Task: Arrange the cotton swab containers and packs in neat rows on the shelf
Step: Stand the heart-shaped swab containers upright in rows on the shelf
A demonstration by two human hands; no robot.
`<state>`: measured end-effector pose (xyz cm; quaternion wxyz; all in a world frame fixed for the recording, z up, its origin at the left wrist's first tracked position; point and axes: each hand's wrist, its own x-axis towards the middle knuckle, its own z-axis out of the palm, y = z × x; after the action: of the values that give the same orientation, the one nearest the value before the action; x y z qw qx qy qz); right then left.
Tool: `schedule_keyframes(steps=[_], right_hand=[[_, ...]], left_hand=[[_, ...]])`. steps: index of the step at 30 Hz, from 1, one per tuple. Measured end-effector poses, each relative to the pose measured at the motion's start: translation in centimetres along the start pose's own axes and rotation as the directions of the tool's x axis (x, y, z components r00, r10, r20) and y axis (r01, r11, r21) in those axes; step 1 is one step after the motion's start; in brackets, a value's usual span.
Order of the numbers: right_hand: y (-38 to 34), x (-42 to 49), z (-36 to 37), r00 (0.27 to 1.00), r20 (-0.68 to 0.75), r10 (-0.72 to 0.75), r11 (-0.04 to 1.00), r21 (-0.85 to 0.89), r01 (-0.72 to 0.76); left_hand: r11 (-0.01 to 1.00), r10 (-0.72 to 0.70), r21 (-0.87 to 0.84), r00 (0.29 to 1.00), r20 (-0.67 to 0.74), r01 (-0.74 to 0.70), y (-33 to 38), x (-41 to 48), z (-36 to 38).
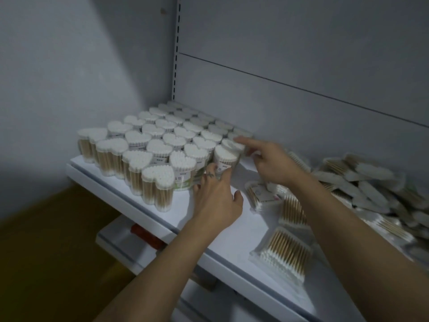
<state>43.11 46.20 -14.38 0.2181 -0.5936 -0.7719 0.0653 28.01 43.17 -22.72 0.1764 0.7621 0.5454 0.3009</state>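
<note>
forearms (162, 263) reach in: left hand (216, 196), fingers loosely spread, and right hand (271, 163), index straight, touch heart-shaped swab containers (160, 147), gripping nothing; containers mostly rowed, bagged swab packs (371, 189) lie heaped, unsorted.

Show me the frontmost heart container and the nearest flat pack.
frontmost heart container (157, 176), head view, cotton-tip top.
nearest flat pack (284, 254), head view, middle of the sticks.

Upright heart-shaped containers (160, 145) in rows, packs (371, 191) heaped

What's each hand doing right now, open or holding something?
Left hand: open, fingers pressing against the front container.
Right hand: open, index finger touching the rear container, gripping nothing.
</note>
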Motion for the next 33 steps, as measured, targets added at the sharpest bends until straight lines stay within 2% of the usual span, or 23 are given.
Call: schedule_keyframes(steps=[2, 5, 11, 16, 19, 22, 26, 29, 31, 33], right_hand=[[0.1, -0.7, -0.6, 0.995, -0.087, 0.051, 0.999, -0.014, -0.052], [-0.6, -1.9, -0.6, 0.994, -0.059, 0.089, 0.992, -0.087, -0.094], [-1.9, -4.1, 0.3, 0.997, -0.030, 0.071, 0.983, -0.170, -0.075], [-2.0, -9.0, -1.5, 0.977, -0.128, 0.171, 0.967, -0.170, -0.192], [-1.3, -13.2, -2.9, 0.931, -0.216, 0.293, 0.941, -0.107, -0.321], [-0.7, -17.6, -4.3, 0.851, -0.333, 0.407, 0.893, -0.050, -0.447], [-0.2, -22.2, -4.5, 0.743, -0.457, 0.489, 0.832, -0.011, -0.555], [-0.1, -24.4, -4.2, 0.713, -0.520, 0.471, 0.801, -0.087, -0.593], [-0.2, -25.1, -4.0, 0.708, -0.543, 0.451, 0.792, -0.122, -0.598], [-0.4, -24.9, -3.5, 0.743, -0.491, 0.454, 0.773, -0.197, -0.603]], left_hand=[[1.000, 0.016, -0.005, 1.000, -0.015, -0.016, 0.0, -0.1, 0.1], [1.000, 0.027, -0.001, 0.999, -0.034, -0.027, 0.2, -0.2, 0.0], [0.998, 0.060, 0.003, 0.994, -0.092, -0.060, 0.3, -0.7, -0.5], [0.980, 0.196, -0.001, 0.973, -0.123, -0.197, 1.9, -1.1, -0.7], [0.947, 0.310, -0.061, 0.947, -0.082, -0.315, 3.5, -1.5, -0.4], [0.913, 0.398, -0.101, 0.917, 0.008, -0.395, 5.8, -2.4, -0.1], [0.832, 0.542, 0.019, 0.821, 0.176, -0.554, 8.9, -4.1, 0.8], [0.791, 0.572, 0.088, 0.783, 0.245, -0.606, 10.0, -5.4, 1.4], [0.784, 0.537, 0.195, 0.802, 0.262, -0.589, 10.1, -5.8, 1.9], [0.795, 0.485, 0.268, 0.836, 0.257, -0.544, 10.0, -6.0, 2.5]])
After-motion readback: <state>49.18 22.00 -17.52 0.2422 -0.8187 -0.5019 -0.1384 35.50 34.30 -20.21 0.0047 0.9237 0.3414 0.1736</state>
